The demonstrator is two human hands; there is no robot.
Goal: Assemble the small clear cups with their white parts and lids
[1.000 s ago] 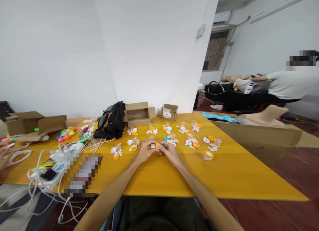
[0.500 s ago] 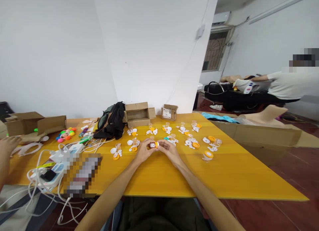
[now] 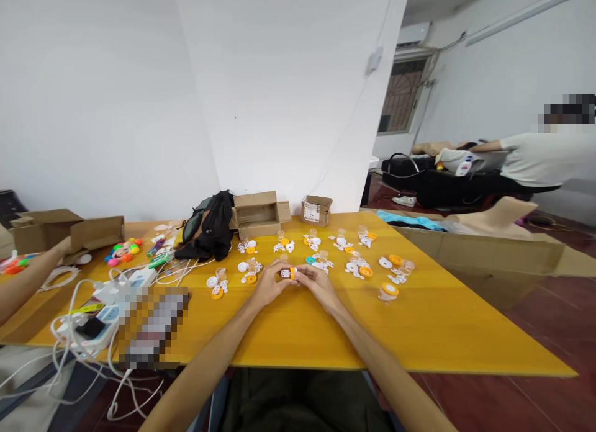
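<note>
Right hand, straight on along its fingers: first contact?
The right hand would first meet the orange-and-white piece at its fingertips, then probably the left hand; depth there is unclear.

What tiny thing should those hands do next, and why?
Maybe the right hand should gently twist the orange part, because its fingertips are at that part while the left hand holds the white dotted end.

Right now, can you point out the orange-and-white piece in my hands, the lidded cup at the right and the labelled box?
Orange-and-white piece [image 3: 293, 273]: head view, on its orange part.
Lidded cup [image 3: 389, 290]: head view, on its orange-and-white lid.
Labelled box [image 3: 311, 211]: head view, on its front label.
</note>
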